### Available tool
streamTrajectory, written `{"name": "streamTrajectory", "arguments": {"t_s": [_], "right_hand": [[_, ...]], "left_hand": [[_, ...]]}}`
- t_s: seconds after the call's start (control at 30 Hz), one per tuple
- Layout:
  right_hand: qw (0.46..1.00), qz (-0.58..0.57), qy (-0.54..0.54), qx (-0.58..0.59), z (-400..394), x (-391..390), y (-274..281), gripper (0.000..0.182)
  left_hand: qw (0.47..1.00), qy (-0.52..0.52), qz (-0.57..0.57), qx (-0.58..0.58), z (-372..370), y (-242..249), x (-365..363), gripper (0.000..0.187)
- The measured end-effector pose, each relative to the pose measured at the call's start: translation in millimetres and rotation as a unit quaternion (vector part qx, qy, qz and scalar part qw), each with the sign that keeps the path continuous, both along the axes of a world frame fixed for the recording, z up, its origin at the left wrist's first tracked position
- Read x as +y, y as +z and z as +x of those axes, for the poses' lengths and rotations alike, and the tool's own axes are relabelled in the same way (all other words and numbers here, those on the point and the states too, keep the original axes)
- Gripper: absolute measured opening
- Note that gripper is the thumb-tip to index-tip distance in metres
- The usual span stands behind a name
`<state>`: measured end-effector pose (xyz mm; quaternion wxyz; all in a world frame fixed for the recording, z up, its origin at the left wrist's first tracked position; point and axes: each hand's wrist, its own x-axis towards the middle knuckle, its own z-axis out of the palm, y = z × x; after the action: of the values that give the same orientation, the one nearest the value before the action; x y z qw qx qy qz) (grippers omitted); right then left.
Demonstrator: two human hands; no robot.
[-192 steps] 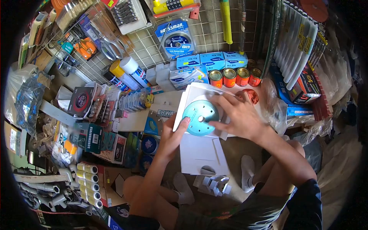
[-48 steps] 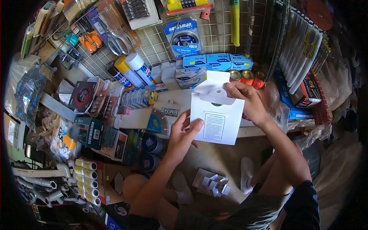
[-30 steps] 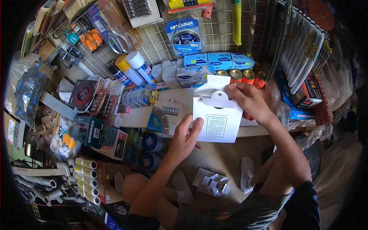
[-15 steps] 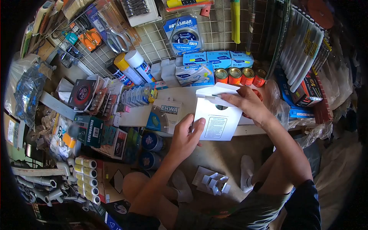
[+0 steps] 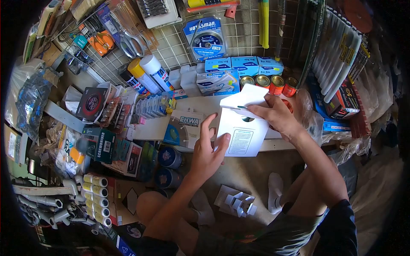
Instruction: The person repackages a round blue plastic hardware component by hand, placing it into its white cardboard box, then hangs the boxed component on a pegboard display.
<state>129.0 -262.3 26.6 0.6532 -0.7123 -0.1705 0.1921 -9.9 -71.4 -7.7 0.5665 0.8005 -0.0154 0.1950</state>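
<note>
A white cardboard box (image 5: 239, 136) with a printed text panel and a round cutout is held up above the shelf edge. My right hand (image 5: 277, 115) pinches its top edge by the raised flap, with thumb and fingers closed on it. At the box's left side is my left hand (image 5: 208, 151), its thumb against the front and its index finger raised apart from the others; the fingers behind the box are partly hidden. Behind the box stand red cans with gold lids (image 5: 276, 84). What is inside the box cannot be seen.
Blue boxes (image 5: 244, 66) and spray cans (image 5: 154, 70) stand along the wire grid. An EHWA package (image 5: 188, 126) lies on the shelf, left of my hands. Below, on the floor between the feet, sits a folded white cardboard insert (image 5: 237, 202). Packaged tools crowd the left side.
The box's top flap has swung up higher. My left index finger has lifted and spread from the box. My right hand has shifted slightly at the top edge.
</note>
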Motion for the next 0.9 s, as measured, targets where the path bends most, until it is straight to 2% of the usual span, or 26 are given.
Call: {"name": "streamTrajectory", "arguments": {"t_s": [0.03,0.13,0.23,0.33,0.47,0.57,0.67,0.77,0.9], "right_hand": [[1.000,-0.004,0.012,-0.002,-0.5,-0.9,2.3,0.049],[0.990,-0.087,-0.008,-0.111,-8.5,2.7,10.8,0.045],[0.971,-0.050,-0.010,-0.233,-9.6,5.2,3.1,0.040],[0.949,-0.032,0.044,-0.312,-11.1,5.0,2.6,0.038],[0.949,-0.017,0.076,-0.306,-11.8,1.9,1.3,0.037],[0.926,-0.072,0.059,-0.366,-17.5,5.4,9.8,0.041],[0.917,-0.060,0.091,-0.383,-19.4,5.7,8.0,0.048],[0.900,-0.077,0.096,-0.417,-22.9,6.7,4.6,0.049],[0.903,-0.086,0.086,-0.413,-20.8,6.0,4.7,0.048]], "left_hand": [[1.000,0.000,-0.001,0.013,-0.9,1.2,0.1,0.057],[0.997,0.012,-0.037,0.070,-3.3,11.1,-3.0,0.052],[0.991,0.022,-0.083,0.098,-2.4,12.3,-1.9,0.048],[0.988,0.026,-0.111,0.107,-3.0,17.8,1.9,0.045],[0.992,0.019,-0.114,0.046,-0.4,11.5,2.9,0.042],[0.991,0.017,-0.124,0.048,-1.7,13.2,2.3,0.041],[0.987,0.021,-0.141,0.079,-4.4,19.6,2.9,0.040],[0.987,0.016,-0.148,0.056,-3.3,15.9,3.0,0.041],[0.990,0.013,-0.131,0.058,-4.6,18.3,1.0,0.042]]}}
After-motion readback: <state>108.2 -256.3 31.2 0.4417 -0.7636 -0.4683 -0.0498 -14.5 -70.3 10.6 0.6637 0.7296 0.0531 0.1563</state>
